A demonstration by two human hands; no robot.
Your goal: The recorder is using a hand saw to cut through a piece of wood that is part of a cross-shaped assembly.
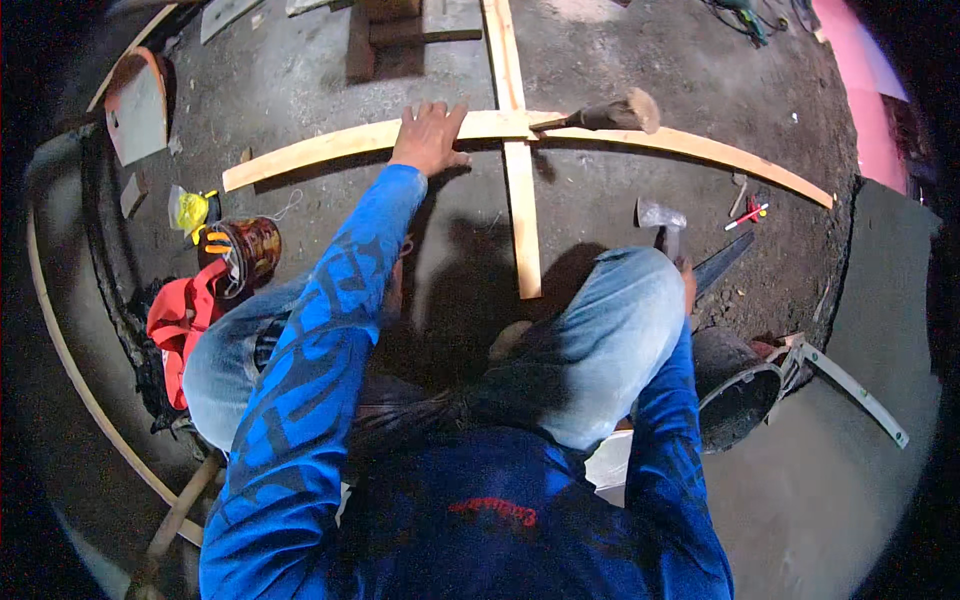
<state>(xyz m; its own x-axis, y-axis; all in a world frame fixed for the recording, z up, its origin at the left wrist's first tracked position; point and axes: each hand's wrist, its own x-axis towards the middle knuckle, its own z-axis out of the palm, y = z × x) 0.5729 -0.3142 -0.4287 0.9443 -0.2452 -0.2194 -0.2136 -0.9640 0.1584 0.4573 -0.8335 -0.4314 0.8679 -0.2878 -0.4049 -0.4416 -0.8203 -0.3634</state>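
Note:
My left hand (430,138) lies on a long pale wooden strip (320,152), its fingers spread. That strip crosses a second pale strip (523,215) just right of the hand. At the crossing rests what looks like a chisel (600,117), with a dark handle and a pale, frayed end. My right hand (689,285) is low beside my right knee, its fingers mostly hidden behind the knee. Close to it are a metal hammer or hatchet head (662,214) and a dark saw blade (724,262); which one it grips, if any, cannot be made out.
Wooden blocks (400,40) sit at the far side. Left of me are a tin of tools (250,250) and red cloth (188,310). To my right lie a black bucket (740,400), a level-like bar (855,395) and a red-and-white marker (747,216). A cable (745,20) lies far right.

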